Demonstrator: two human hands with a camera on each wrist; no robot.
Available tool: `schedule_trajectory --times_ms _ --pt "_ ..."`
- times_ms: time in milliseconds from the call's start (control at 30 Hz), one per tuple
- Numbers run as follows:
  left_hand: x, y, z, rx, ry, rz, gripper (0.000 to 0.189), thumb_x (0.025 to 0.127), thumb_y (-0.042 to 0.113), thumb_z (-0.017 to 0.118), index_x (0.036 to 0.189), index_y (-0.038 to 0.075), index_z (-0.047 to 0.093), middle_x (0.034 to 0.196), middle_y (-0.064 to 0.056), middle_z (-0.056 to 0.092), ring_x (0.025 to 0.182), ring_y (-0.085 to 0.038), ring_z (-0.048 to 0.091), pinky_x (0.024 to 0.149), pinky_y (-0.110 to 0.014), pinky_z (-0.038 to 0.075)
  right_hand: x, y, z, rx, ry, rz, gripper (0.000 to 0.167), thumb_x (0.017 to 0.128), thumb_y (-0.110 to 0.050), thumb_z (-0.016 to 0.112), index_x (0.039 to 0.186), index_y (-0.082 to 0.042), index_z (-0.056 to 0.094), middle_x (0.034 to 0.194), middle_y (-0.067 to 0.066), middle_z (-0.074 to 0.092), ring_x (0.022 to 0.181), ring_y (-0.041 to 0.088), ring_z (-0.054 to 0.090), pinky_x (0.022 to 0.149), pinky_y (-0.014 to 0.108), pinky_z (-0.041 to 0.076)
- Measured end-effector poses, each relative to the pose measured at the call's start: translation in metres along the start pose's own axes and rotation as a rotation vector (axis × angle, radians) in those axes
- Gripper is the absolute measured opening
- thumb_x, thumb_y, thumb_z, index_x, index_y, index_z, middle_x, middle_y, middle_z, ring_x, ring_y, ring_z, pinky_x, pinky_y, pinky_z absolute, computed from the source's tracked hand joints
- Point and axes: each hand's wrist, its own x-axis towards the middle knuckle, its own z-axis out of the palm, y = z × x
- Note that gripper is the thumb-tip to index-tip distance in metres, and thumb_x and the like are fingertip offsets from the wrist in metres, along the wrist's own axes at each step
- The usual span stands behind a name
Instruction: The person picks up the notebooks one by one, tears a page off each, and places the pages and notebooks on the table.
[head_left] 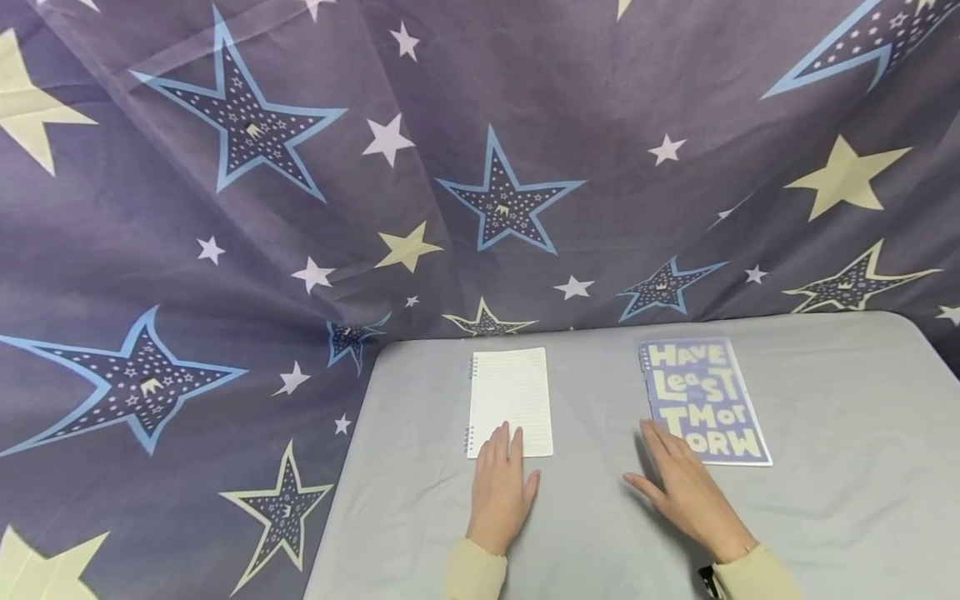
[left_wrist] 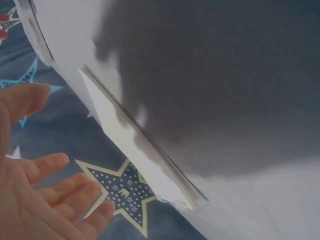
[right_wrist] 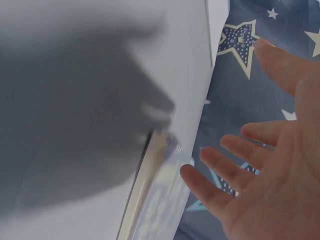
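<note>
A spiral notebook (head_left: 510, 387) lies open at a lined white page on the left of the table, its rings along the left side. Over its lower edge is my left hand (head_left: 501, 492), fingers straight, holding nothing. To the right lies a second spiral notebook (head_left: 705, 375) with a blue-purple cover and big pale letters. My right hand (head_left: 686, 492) is at its lower left corner, fingers extended and thumb spread, with nothing in it. Both wrist views show the palms apart from the notebooks: the lined notebook (left_wrist: 130, 145) on the left, the lettered notebook (right_wrist: 162, 195) on the right.
A grey cloth covers the table (head_left: 592, 517), whose back edge meets a dark star-patterned curtain (head_left: 600, 100). The curtain also runs down the left side. Between the two notebooks is a stretch of grey cloth. A dark band (head_left: 708, 581) sits at my right wrist.
</note>
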Motion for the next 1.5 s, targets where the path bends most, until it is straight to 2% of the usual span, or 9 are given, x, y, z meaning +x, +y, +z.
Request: schedule_trajectory --times_ms 200,300,400,567,667,1000,1267,1400,1500 --pt "0.003 -0.017 0.005 -0.005 0.065 0.007 0.063 0.083 0.028 0.079 0.133 -0.003 0.055 0.137 -0.024 0.055 0.129 -0.037 0.052 0.110 -0.049 0.043 0.018 -0.014 0.017 0.035 -0.023 0.001 0.074 0.089 -0.031 0.074 0.143 0.008 0.042 0.133 0.027 0.054 0.124 0.042 0.050 0.106 0.058 0.043" --pt "0.005 -0.024 0.007 -0.003 0.077 0.015 0.062 0.081 0.026 0.081 0.131 -0.003 0.057 0.134 -0.024 0.057 0.127 -0.038 0.053 0.109 -0.050 0.044 0.025 -0.021 0.026 0.035 -0.037 0.009 0.072 0.089 -0.031 0.074 0.141 0.009 0.045 0.126 0.024 0.057 0.119 0.040 0.052 0.105 0.056 0.045" --pt "0.007 -0.030 0.009 -0.008 0.050 0.003 0.064 0.080 0.025 0.082 0.131 -0.004 0.056 0.135 -0.025 0.056 0.128 -0.039 0.052 0.109 -0.051 0.044 0.032 -0.028 0.036 0.034 -0.038 0.009 0.070 0.088 -0.030 0.075 0.139 0.010 0.047 0.123 0.023 0.058 0.115 0.039 0.054 0.103 0.054 0.047" --pt "0.007 -0.037 0.014 -0.039 -0.051 -0.071 0.070 0.083 0.030 0.080 0.138 -0.003 0.052 0.144 -0.027 0.048 0.137 -0.043 0.043 0.115 -0.052 0.038 0.042 -0.039 0.050 0.058 -0.059 0.000 0.067 0.089 -0.029 0.075 0.136 0.011 0.049 0.123 0.023 0.058 0.116 0.038 0.055 0.104 0.052 0.047" --pt "0.007 -0.041 0.016 -0.043 -0.090 -0.101 0.072 0.085 0.033 0.078 0.142 -0.001 0.049 0.149 -0.026 0.044 0.140 -0.043 0.038 0.117 -0.052 0.035 0.047 -0.045 0.058 0.080 -0.088 -0.002 0.066 0.090 -0.029 0.073 0.136 0.011 0.049 0.123 0.023 0.058 0.117 0.038 0.054 0.106 0.051 0.046" --pt "0.010 -0.047 0.021 -0.060 -0.094 -0.128 0.075 0.083 0.034 0.079 0.142 -0.002 0.049 0.150 -0.027 0.043 0.140 -0.042 0.039 0.115 -0.050 0.038 0.058 -0.059 0.082 0.098 -0.131 0.020 0.061 0.090 -0.026 0.072 0.132 0.014 0.052 0.115 0.021 0.059 0.112 0.036 0.055 0.103 0.049 0.047" --pt "0.011 -0.052 0.022 -0.125 -0.075 -0.122 0.074 0.083 0.031 0.079 0.141 -0.004 0.049 0.146 -0.028 0.046 0.137 -0.042 0.044 0.114 -0.049 0.040 0.060 -0.066 0.089 0.061 -0.133 0.064 0.056 0.090 -0.025 0.073 0.127 0.014 0.056 0.101 0.017 0.060 0.095 0.029 0.057 0.089 0.045 0.053" --pt "0.012 -0.057 0.024 -0.159 -0.070 -0.147 0.073 0.082 0.032 0.079 0.139 -0.003 0.051 0.143 -0.026 0.050 0.136 -0.040 0.045 0.112 -0.050 0.042 0.061 -0.068 0.096 0.072 -0.126 0.084 0.046 0.089 -0.023 0.073 0.122 0.008 0.061 0.093 0.011 0.057 0.085 0.023 0.055 0.079 0.043 0.053" --pt "0.012 -0.061 0.024 -0.188 -0.092 -0.173 0.073 0.082 0.035 0.078 0.140 -0.001 0.052 0.143 -0.023 0.050 0.137 -0.038 0.044 0.112 -0.049 0.041 0.062 -0.069 0.101 0.083 -0.127 0.108 0.041 0.090 -0.022 0.073 0.120 0.005 0.063 0.090 0.007 0.056 0.081 0.019 0.053 0.075 0.041 0.053"
